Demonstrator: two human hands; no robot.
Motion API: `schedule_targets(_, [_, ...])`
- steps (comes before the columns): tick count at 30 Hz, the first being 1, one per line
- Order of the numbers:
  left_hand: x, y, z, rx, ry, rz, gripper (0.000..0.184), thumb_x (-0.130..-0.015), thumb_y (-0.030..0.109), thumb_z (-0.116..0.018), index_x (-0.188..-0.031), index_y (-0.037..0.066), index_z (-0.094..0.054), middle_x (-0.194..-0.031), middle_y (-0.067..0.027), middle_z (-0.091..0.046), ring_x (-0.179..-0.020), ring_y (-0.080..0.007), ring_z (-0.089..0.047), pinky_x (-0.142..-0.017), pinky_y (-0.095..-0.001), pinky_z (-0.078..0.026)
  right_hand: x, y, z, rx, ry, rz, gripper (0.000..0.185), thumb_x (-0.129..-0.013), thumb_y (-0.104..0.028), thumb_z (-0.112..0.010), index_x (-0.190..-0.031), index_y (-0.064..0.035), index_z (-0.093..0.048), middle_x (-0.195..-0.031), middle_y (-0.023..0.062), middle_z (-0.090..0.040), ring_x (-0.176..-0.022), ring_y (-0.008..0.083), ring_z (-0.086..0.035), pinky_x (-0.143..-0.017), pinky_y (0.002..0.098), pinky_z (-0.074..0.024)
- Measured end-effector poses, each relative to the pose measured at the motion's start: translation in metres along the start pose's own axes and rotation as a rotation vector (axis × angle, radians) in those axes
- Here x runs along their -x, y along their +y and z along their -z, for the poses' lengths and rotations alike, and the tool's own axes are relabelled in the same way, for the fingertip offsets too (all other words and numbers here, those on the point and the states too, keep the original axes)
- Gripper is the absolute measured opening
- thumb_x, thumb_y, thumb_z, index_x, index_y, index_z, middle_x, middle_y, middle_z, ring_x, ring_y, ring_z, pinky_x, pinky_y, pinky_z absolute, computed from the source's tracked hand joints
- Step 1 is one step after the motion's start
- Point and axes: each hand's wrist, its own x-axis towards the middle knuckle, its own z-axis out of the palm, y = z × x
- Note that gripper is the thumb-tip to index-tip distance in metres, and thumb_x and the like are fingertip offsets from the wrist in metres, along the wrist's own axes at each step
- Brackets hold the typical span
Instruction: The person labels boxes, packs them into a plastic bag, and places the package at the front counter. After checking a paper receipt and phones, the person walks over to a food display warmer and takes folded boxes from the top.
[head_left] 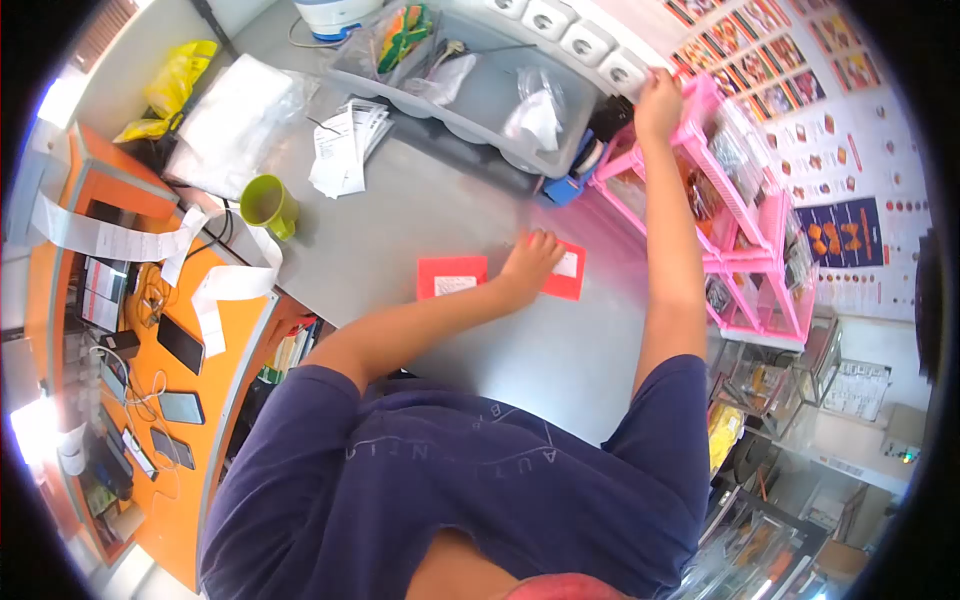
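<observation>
On the grey table lie two flat red cards with white printed labels. My left hand is over the right-hand red card, its bent fingers closed on the card's left part and hiding some of it. The other red card lies flat just left of that hand, under the edge of my forearm. My right hand is stretched far forward to the top of the pink rack. Its fingers are closed near a small red thing at their tips, too small to make out.
Behind the cards stands a grey divided tray holding plastic bags. White paper slips and a green mug are at the left. A blue tape dispenser sits beside the rack. An orange desk with phones adjoins the table.
</observation>
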Motion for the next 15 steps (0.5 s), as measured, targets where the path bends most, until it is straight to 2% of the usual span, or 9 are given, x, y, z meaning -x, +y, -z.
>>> schedule_targets(1, [0.005, -0.007, 0.02, -0.063, 0.052, 0.004, 0.083, -0.067, 0.043, -0.073, -0.129, 0.003, -0.035, -0.131, -0.017, -0.04, -0.121, -0.0318, -0.039, -0.103, -0.0523, -0.028, -0.001, 0.0, -0.005, 0.066, 0.022, -0.046, 0.017, -0.088, -0.013, -0.049, -0.098, -0.0039, -0.06, -0.094, 0.0189, -0.057, -0.087, 0.0386, -0.056, -0.075, 0.0452, -0.0454])
schedule_targets(2, [0.014, -0.017, 0.04, 0.088, -0.09, -0.061, 0.085, -0.068, 0.042, -0.073, -0.131, 0.002, -0.033, -0.135, -0.0195, -0.037, -0.124, -0.0355, -0.037, -0.105, -0.054, -0.026, -0.001, -0.001, -0.016, 0.126, 0.09, -0.087, 0.016, -0.087, -0.012, -0.051, -0.097, -0.0038, -0.061, -0.095, 0.0193, -0.056, -0.089, 0.0383, -0.056, -0.076, 0.0452, -0.0449])
schedule_targets(4, [0.036, -0.041, 0.065, 0.395, -0.098, -0.115, 0.086, -0.071, 0.039, -0.073, -0.134, 0.001, -0.03, -0.14, -0.0207, -0.033, -0.128, -0.0361, -0.034, -0.105, -0.0572, -0.022, -0.002, 0.003, -0.04, 0.071, 0.122, -0.178, 0.019, -0.085, -0.01, -0.051, -0.1, -0.0006, -0.057, -0.097, 0.0244, -0.054, -0.091, 0.0398, -0.055, -0.079, 0.0462, -0.0439])
schedule_targets(6, [0.07, -0.088, 0.098, 0.871, -0.032, -0.189, 0.084, -0.073, 0.039, -0.073, -0.135, 0.001, -0.031, -0.141, -0.0207, -0.031, -0.13, -0.0335, -0.033, -0.106, -0.0537, -0.024, 0.001, 0.008, -0.056, 0.107, 0.139, -0.218, 0.023, -0.082, -0.006, -0.048, -0.103, 0.0016, -0.054, -0.096, 0.0271, -0.053, -0.09, 0.0417, -0.054, -0.08, 0.0464, -0.0434])
schedule_targets(8, [0.111, -0.163, 0.153, 1.312, -0.251, -0.181, 0.076, -0.076, 0.039, -0.071, -0.132, 0.002, -0.037, -0.139, -0.019, -0.036, -0.13, -0.0288, -0.034, -0.107, -0.0456, -0.026, 0.004, 0.031, -0.077, 0.141, 0.153, -0.212, 0.025, -0.076, 0.0, -0.047, -0.1, 0.0025, -0.053, -0.096, 0.0285, -0.053, -0.09, 0.0431, -0.053, -0.08, 0.0468, -0.043])
schedule_targets(10, [0.152, -0.242, 0.187, 1.471, -0.343, -0.081, 0.062, -0.08, 0.035, -0.069, -0.126, 0.002, -0.045, -0.129, -0.0163, -0.048, -0.123, -0.0249, -0.044, -0.103, -0.037, -0.033, 0.008, 0.04, -0.092, 0.134, 0.113, -0.318, 0.022, -0.073, 0.003, -0.049, -0.094, 0.0009, -0.055, -0.094, 0.0241, -0.056, -0.088, 0.0381, -0.055, -0.08, 0.0438, -0.0427])
schedule_targets(12, [0.188, -0.312, 0.204, 1.539, -0.335, 0.146, 0.047, -0.084, 0.032, -0.065, -0.117, 0.002, -0.053, -0.11, -0.0097, -0.061, -0.106, -0.0184, -0.055, -0.094, -0.0327, -0.04, 0.013, 0.055, -0.107, 0.248, 0.1, -0.237, 0.021, -0.073, 0.001, -0.05, -0.094, -0.0003, -0.056, -0.087, 0.0191, -0.06, -0.081, 0.0355, -0.058, -0.076, 0.043, -0.0447])
schedule_targets(14, [0.207, -0.368, 0.203, 1.581, -0.21, 0.386, 0.035, -0.089, 0.027, -0.059, -0.114, 0.002, -0.054, -0.1, -0.0058, -0.062, -0.098, -0.0148, -0.058, -0.088, -0.0307, -0.043, 0.013, 0.054, -0.107, 0.112, -0.02, -0.367, 0.022, -0.076, -0.001, -0.054, -0.098, 0.0005, -0.055, -0.094, 0.0201, -0.061, -0.085, 0.037, -0.06, -0.079, 0.0439, -0.0454])
schedule_targets(15, [0.211, -0.39, 0.198, 1.392, -0.143, 0.477, 0.032, -0.089, 0.026, -0.058, -0.112, 0.003, -0.055, -0.099, -0.0053, -0.062, -0.096, -0.0139, -0.058, -0.085, -0.0295, -0.044, 0.017, 0.074, -0.119, 0.15, 0.065, -0.248, 0.022, -0.077, -0.006, -0.056, -0.098, 0.0008, -0.054, -0.096, 0.0208, -0.06, -0.088, 0.0373, -0.059, -0.08, 0.0447, -0.0453])
